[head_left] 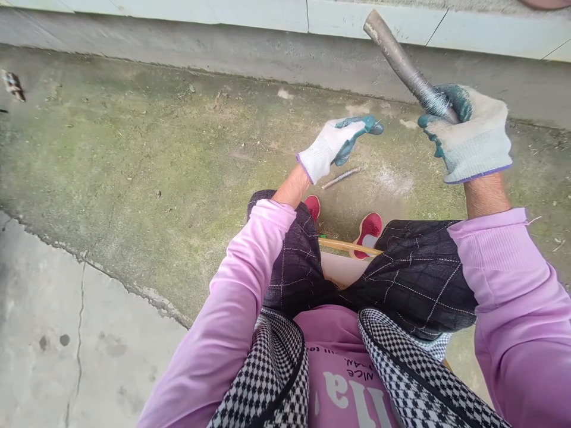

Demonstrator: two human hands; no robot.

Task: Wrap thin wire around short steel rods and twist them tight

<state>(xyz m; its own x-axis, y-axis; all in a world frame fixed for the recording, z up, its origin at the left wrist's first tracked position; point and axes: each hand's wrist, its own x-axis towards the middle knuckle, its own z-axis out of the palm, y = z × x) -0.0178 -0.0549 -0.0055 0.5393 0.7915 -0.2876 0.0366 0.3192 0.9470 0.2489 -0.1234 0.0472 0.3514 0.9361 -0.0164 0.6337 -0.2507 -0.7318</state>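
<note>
My right hand [477, 134], in a white glove with green-coated fingers, is closed around the lower end of a brownish-grey rod [397, 56]. Shiny thin wire [432, 98] is wound around the rod just above my grip, and the rod tilts up to the left. My left hand [341, 139], gloved the same way, has its fingers pressed together to the left of the rod, apart from it. Whatever is between those fingertips is too small to make out. On the ground below my left hand lies a short thin stick [341, 178] with a silvery middle.
Mossy concrete ground [134, 154] spreads around me, with a pale powdery patch [392, 178] near the stick. A low tiled ledge [263, 15] runs along the far side. My red shoes [370, 226] and a yellowish bar [343, 245] are below, between my knees.
</note>
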